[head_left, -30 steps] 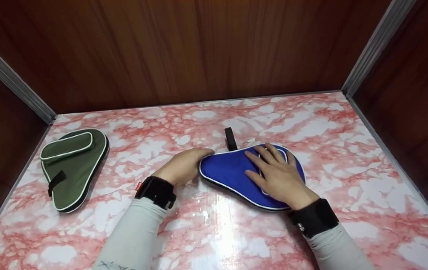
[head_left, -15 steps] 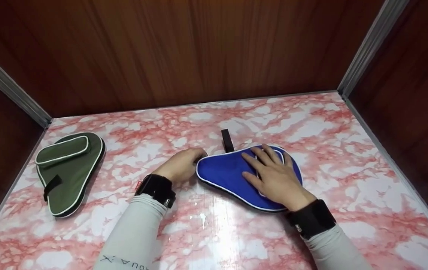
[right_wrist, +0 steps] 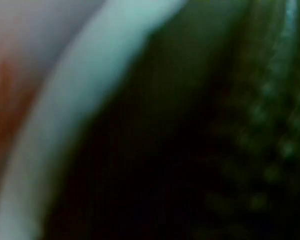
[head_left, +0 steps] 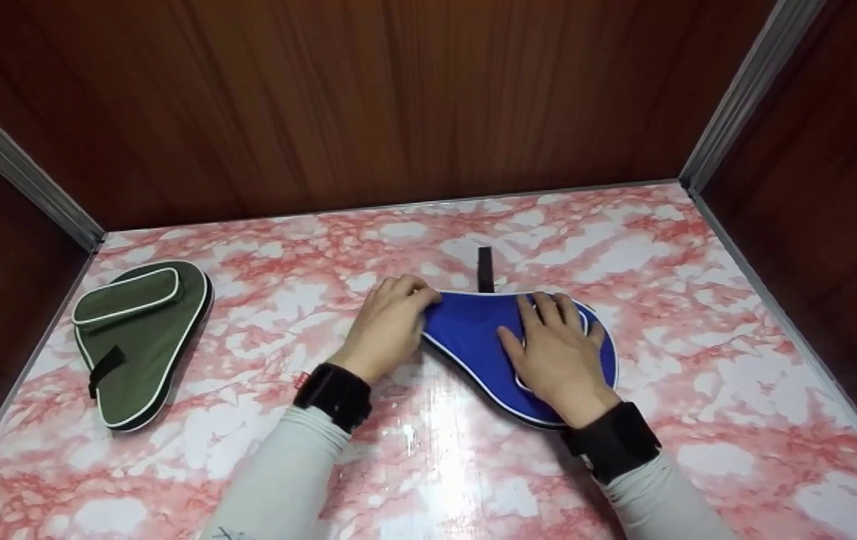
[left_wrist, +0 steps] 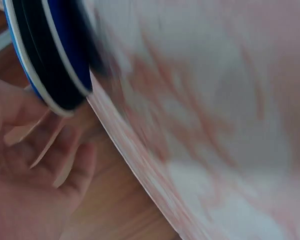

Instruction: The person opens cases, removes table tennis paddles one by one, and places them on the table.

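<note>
A blue table tennis paddle case (head_left: 473, 322) with white piping lies on the table in the head view, its narrow end to the left. My left hand (head_left: 391, 326) grips that narrow end, fingers curled over its tip. From the left wrist, the case's dark zipped side (left_wrist: 40, 55) shows above my left hand (left_wrist: 35, 165); whether a zipper pull is between the fingers is hidden. My right hand (head_left: 559, 356) rests spread on the pocket at the wide end. Close and blurred in the right wrist view is the case's white piping (right_wrist: 85, 85) beside a dark band.
A green paddle case (head_left: 147, 345) with a pocket and a black strap lies at the left of the red-and-white marbled table (head_left: 286, 480). A black strap (head_left: 485, 268) sticks out behind the blue case. Brown wood panels (head_left: 398, 105) stand around the back and sides.
My left hand has moved right and away from me, up onto the narrow end. The blue case has turned slightly and shifted right. My right hand stays on it.
</note>
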### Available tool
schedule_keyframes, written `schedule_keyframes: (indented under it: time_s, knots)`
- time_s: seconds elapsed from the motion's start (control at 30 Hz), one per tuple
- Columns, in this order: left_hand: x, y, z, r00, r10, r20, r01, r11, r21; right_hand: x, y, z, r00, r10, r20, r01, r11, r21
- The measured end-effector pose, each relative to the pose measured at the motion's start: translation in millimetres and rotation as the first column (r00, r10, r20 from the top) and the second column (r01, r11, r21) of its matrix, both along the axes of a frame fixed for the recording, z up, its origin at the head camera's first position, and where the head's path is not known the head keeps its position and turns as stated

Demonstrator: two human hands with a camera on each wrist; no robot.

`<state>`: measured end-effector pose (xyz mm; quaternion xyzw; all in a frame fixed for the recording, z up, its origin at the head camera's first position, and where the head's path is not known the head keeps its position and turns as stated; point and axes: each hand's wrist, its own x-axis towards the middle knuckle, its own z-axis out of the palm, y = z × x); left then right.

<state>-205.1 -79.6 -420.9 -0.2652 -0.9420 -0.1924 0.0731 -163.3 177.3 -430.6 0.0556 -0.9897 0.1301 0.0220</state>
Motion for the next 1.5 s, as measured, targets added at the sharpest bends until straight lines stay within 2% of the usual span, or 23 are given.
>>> schedule_keyframes:
  time_s: [0.07, 0.17, 0.3, 0.37, 0.47, 0.63, 0.8, 0.93, 1.07, 1.17, 1.3, 1.5]
  knots:
    - [4.9, 8, -1.3, 1.000, -0.007, -0.028, 0.007, 1.000, -0.019, -1.0, 0, 0.9, 0.999, -0.039, 0.017, 0.039, 0.999, 0.003]
    - [10.9, 19, -2.5, 0.999, -0.035, -0.030, 0.033, 0.997, -0.064, -2.4, 2, 2.8, 0.997, -0.068, 0.043, 0.068, 0.998, 0.017]
    - [13.2, 26, -2.7, 0.998, -0.058, -0.024, 0.055, 0.992, -0.114, -1.5, 9, 8.9, 0.993, -0.040, 0.111, 0.037, 0.999, 0.032]
    - [12.4, 26, -2.9, 0.998, -0.062, -0.024, 0.058, 0.992, -0.115, 0.1, 15, 14.6, 0.989, 0.007, 0.147, -0.011, 1.000, 0.029]
    - [9.6, 23, -3.0, 0.997, -0.073, -0.018, 0.071, 0.993, -0.098, 2.9, 28, 25.4, 0.976, 0.121, 0.183, -0.123, 0.992, -0.004]
    - [3.3, 20, 0.0, 0.998, -0.070, 0.004, 0.070, 0.995, -0.076, 5.2, 52, 39.0, 0.923, 0.318, 0.214, -0.304, 0.948, -0.097]
    - [-2.0, 23, 1.6, 0.999, -0.050, 0.003, 0.050, 0.996, -0.075, 4.7, 68, 43.5, 0.868, 0.422, 0.263, -0.378, 0.903, -0.203]
    - [-3.7, 26, 0.0, 0.998, -0.035, -0.047, 0.032, 0.997, -0.071, 4.9, 71, 44.0, 0.841, 0.461, 0.282, -0.402, 0.883, -0.244]
    - [-1.5, 28, -1.3, 0.992, -0.016, -0.126, 0.004, 0.996, -0.090, 6.7, 67, 44.1, 0.849, 0.475, 0.232, -0.426, 0.875, -0.232]
    - [2.7, 31, -0.5, 0.988, -0.018, -0.154, 0.002, 0.994, -0.107, 10.1, 60, 44.5, 0.865, 0.459, 0.203, -0.422, 0.884, -0.203]
    - [9.5, 36, 2.7, 0.992, -0.039, -0.120, 0.026, 0.994, -0.107, 14.9, 47, 43.7, 0.892, 0.423, 0.159, -0.403, 0.904, -0.146]
    - [25.0, 39, 9.0, 0.997, -0.066, -0.040, 0.064, 0.997, -0.051, 18.1, 28, 34.6, 0.931, 0.359, 0.059, -0.354, 0.932, -0.079]
